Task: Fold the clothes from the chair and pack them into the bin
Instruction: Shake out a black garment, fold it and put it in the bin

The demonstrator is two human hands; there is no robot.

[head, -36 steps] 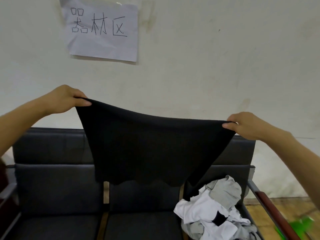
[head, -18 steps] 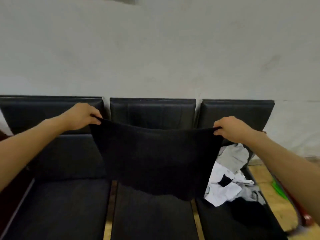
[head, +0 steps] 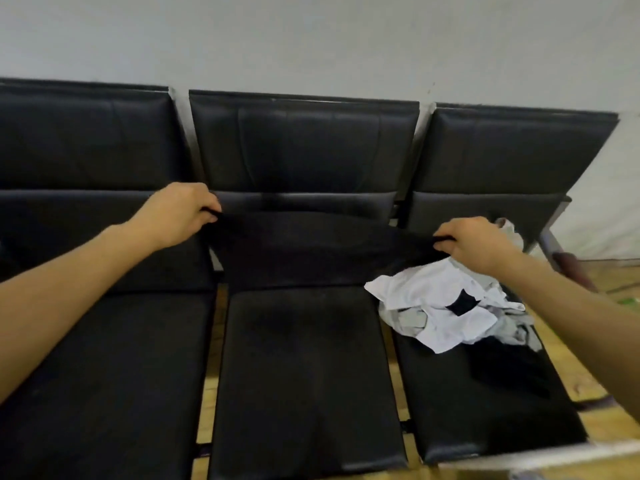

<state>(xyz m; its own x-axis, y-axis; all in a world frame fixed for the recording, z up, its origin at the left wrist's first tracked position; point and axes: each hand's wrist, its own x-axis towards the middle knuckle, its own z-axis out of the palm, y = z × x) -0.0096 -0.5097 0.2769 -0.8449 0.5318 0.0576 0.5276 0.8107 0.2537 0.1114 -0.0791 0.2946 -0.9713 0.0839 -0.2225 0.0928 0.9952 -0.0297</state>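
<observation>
A heap of white, grey and black clothes (head: 446, 306) lies crumpled on the right seat (head: 485, 403) of a three-seat bench, toward its back edge, spilling just over the gap to the middle seat (head: 304, 375). The seats are smooth black leather-like pads, glossy and faintly creased, against a plain pale wall (head: 311, 39); wood floor (head: 588, 375) shows at the right. The left hand (head: 176, 213) and right hand (head: 474, 244) each pinch a top corner of a black garment (head: 304, 251), stretched wide along the middle seat's back edge.
</observation>
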